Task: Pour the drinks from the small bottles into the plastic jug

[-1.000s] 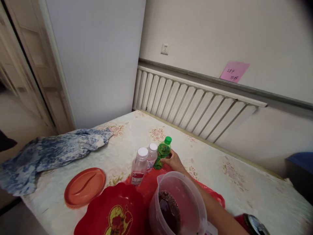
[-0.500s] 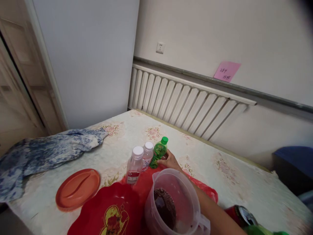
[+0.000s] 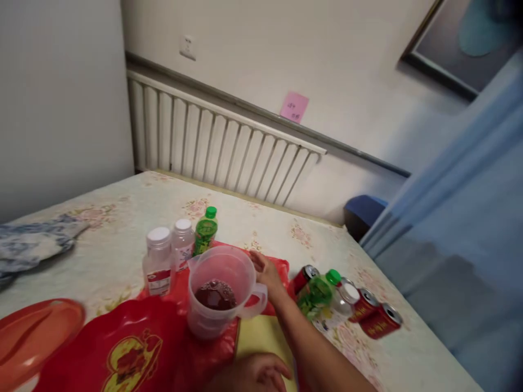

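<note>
My right hand (image 3: pixel 266 275) is just behind the handle of a clear plastic jug (image 3: pixel 220 296). Its fingers are loosely apart with nothing in them. Dark brown liquid covers the bottom of the jug, which stands on red plastic sheeting (image 3: pixel 208 351). A small green-capped bottle (image 3: pixel 205 234) is upright behind the jug, beside two clear bottles with white caps, the smaller (image 3: pixel 182 245) and the larger (image 3: pixel 158 264). At the bottom edge my left hand (image 3: pixel 263 373) hovers over a yellow flat item (image 3: pixel 263 337), fingers loosely curled, apart and holding nothing.
On the left are a red scalloped tray (image 3: pixel 85 348), an orange lid (image 3: pixel 44 332) and blue-white cloth (image 3: pixel 36 245). Red cans (image 3: pixel 382 321), another green bottle (image 3: pixel 316 294) and a white-capped bottle (image 3: pixel 343 302) stand or lie on the right. A blue curtain (image 3: pixel 457 228) hangs beyond.
My right hand has let go of the small green bottle and moved right, away from it. My view has turned right, bringing the cans, curtain and left hand into sight.
</note>
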{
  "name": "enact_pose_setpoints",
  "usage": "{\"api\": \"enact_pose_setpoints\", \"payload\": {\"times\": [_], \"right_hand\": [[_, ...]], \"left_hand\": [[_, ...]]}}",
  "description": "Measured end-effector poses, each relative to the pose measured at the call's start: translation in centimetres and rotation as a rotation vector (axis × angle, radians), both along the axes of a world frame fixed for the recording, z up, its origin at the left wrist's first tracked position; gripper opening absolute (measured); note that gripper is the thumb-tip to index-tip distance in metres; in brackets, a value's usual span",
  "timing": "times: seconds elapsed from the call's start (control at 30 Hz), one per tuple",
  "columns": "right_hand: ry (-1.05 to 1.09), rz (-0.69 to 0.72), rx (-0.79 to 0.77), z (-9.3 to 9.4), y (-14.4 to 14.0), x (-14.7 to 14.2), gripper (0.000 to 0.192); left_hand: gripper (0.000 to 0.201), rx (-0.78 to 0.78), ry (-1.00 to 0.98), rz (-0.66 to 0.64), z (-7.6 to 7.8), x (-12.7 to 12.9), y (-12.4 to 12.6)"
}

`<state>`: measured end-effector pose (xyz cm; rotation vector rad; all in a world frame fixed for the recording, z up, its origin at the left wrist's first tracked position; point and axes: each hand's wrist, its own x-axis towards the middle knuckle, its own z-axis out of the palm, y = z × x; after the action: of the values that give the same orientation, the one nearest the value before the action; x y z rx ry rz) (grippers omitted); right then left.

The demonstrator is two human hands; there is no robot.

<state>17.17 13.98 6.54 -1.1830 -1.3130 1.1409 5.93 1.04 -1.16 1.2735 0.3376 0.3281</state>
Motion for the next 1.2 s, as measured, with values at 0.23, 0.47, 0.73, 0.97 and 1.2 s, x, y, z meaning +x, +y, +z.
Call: {"api": "enact_pose_setpoints", "payload": {"times": [0.23,0.47,0.73,0.97,1.2], "right_hand": [[-0.083,-0.333,0.104,-2.6,-13.3,7.2,0.039],[-0.292,-1.030,0.122,-5.9,-16.8,16.4,0.057],[-0.378,-0.913,0.049,-6.9,-13.1,18.6,0.064],[-0.578,-0.990,0.011,-6.5,-12.7,18.0,0.053],[-0.630,-0.891,0.037,-5.2,-16.9,16.6,0.045]], "left_hand": [[0.043,-0.170,-0.056,0.080,0.3,0.5,-0.1],[0.043,-0.203,-0.103,0.099,1.2,0.4,0.1],[0.047,-0.229,-0.114,0.095,0.7,0.6,0.4],[0.043,-0.196,-0.126,0.094,0.7,0.5,0.4],[0.042,-0.122,-0.158,0.170,0.1,1.1,0.6]]}}
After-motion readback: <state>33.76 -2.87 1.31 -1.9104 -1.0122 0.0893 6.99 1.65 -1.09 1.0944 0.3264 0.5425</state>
